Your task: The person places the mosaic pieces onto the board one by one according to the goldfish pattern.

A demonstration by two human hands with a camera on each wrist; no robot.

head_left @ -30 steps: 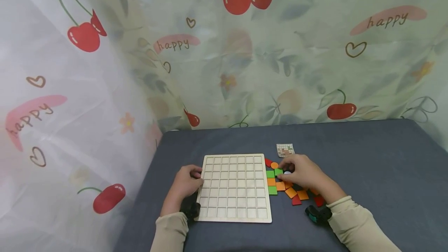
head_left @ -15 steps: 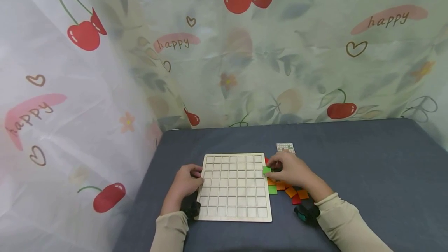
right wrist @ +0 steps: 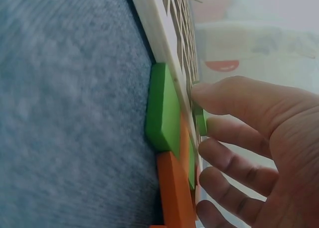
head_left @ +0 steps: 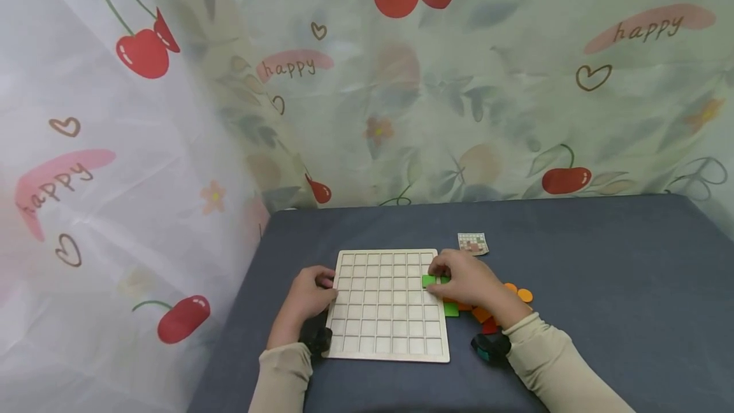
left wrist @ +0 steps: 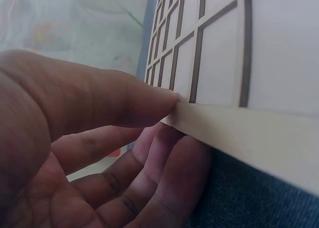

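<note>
A pale wooden grid board [head_left: 390, 304] lies on the dark cloth, its squares bare apart from the right edge. My left hand [head_left: 309, 293] grips the board's left edge; in the left wrist view the thumb of that hand [left wrist: 99, 138] rests on the rim [left wrist: 239, 133], fingers beneath. Over the board's right edge, my right hand [head_left: 467, 278] pinches a green square tile [head_left: 428, 281], also visible between thumb and fingers in the right wrist view [right wrist: 200, 119]. Another green tile [right wrist: 163, 108] and an orange one [right wrist: 175, 188] lie beside the board's edge.
Orange round pieces [head_left: 524, 296], a red tile [head_left: 489, 326] and a green tile [head_left: 451, 310] lie right of the board, partly under my right hand. Behind them is a small printed card [head_left: 473, 243]. A patterned curtain [head_left: 436, 101] stands behind the table.
My right hand has moved left from the loose pieces, carrying the green tile over the board's right columns. My left hand keeps its grip on the board; the view has shifted slightly.
</note>
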